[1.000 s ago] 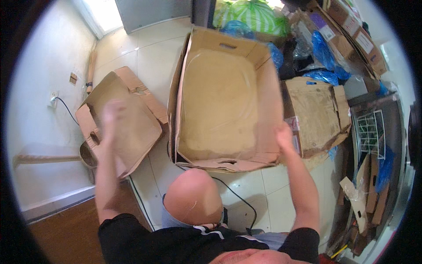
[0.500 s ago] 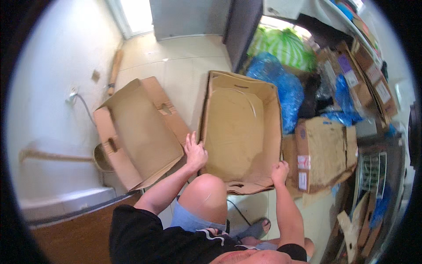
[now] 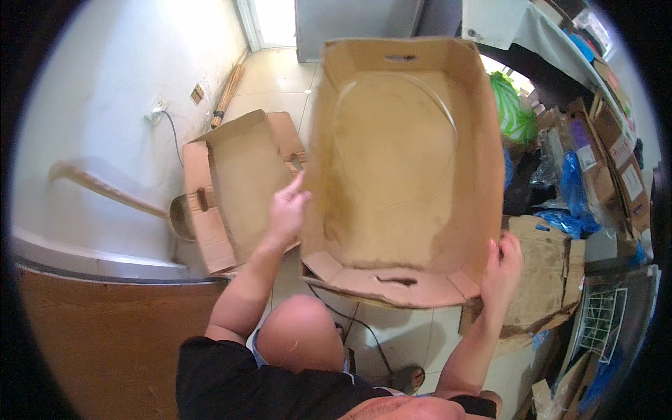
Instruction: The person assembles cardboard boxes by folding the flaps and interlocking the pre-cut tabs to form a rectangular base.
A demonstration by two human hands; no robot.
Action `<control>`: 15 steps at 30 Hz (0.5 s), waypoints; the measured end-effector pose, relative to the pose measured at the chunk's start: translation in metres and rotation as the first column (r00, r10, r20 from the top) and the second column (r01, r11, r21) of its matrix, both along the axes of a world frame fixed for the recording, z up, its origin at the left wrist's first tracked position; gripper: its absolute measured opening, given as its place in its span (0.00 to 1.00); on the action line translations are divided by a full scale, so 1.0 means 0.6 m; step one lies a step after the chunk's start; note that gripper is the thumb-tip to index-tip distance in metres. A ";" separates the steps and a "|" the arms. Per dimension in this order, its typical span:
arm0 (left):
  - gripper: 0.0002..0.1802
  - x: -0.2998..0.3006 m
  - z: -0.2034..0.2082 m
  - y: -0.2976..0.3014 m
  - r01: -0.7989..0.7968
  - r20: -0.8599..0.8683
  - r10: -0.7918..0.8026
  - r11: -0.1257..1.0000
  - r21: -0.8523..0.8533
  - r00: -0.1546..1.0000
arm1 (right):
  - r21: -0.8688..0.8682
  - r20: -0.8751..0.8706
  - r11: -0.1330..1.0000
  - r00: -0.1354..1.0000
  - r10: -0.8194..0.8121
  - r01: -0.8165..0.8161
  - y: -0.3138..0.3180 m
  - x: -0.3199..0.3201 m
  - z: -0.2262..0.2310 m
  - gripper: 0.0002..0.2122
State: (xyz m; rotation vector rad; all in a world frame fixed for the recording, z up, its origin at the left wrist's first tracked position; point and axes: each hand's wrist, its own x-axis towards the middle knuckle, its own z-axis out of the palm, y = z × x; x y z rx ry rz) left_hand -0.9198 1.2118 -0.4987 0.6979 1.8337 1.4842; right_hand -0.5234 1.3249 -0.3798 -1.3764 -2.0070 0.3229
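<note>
Cardboard box (image 3: 392, 182) met my right hand (image 3: 504, 266), its grip unclear, while my left hand (image 3: 287, 213) extended one finger alongside.

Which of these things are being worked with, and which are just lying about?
Being worked with:
large open cardboard box, between the left hand and right hand
perhaps the smaller open box at left

Apparently lying about:
worn cardboard at right
green-and-white bag
blue plastic
bundle of sticks by the wall
</note>
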 end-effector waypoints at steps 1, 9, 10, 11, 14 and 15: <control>0.26 -0.020 0.014 0.007 -0.048 0.079 0.047 0.999 0.017 0.996 | 0.032 -0.018 0.998 0.998 0.053 -0.053 0.014 -0.017 0.029 0.06; 0.21 -0.076 0.019 -0.008 -0.302 0.379 0.195 0.921 0.245 0.904 | 0.209 -0.224 0.923 0.903 0.366 -0.322 0.074 -0.185 0.222 0.07; 0.21 -0.100 0.023 -0.005 -0.369 0.401 0.257 0.900 0.233 0.879 | 0.212 -0.344 0.828 0.754 0.560 -0.518 0.081 -0.198 0.238 0.09; 0.22 -0.128 0.029 -0.003 -0.440 0.425 0.322 0.872 0.214 0.846 | 0.242 -0.452 0.687 0.547 0.705 -0.685 0.083 -0.204 0.241 0.11; 0.17 -0.185 0.095 -0.004 -0.365 0.335 0.258 0.877 0.313 0.906 | 0.166 -0.631 0.897 0.655 0.415 -0.409 0.072 -0.210 0.144 0.17; 0.16 -0.176 0.140 0.010 -0.342 0.271 0.265 0.892 0.295 0.925 | 0.088 -0.529 0.920 0.765 0.369 -0.382 0.064 -0.205 0.048 0.22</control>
